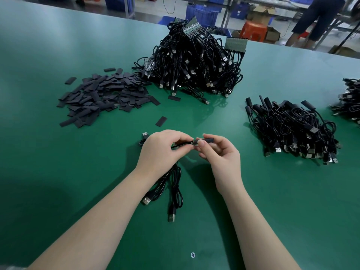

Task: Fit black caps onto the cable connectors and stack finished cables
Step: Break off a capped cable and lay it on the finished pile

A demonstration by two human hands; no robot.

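My left hand [159, 151] pinches the small green board end of a black cable [176, 184], whose loops and USB plugs hang down onto the green table [58, 191]. My right hand [218, 152] pinches a black cap [207, 141] and holds its mouth against that board end. Loose black caps [105, 96] lie in a heap at the far left. A tall pile of uncapped cables [194, 65] stands at the back centre. Capped cables [292, 127] lie stacked to the right.
A single cap [161, 121] lies just beyond my hands and a loose USB plug [145, 135] sits beside my left hand. Another cable heap [350, 98] touches the right edge. Blue crates [202, 14], an orange stool [253, 31] and a standing person [315, 20] are beyond the table.
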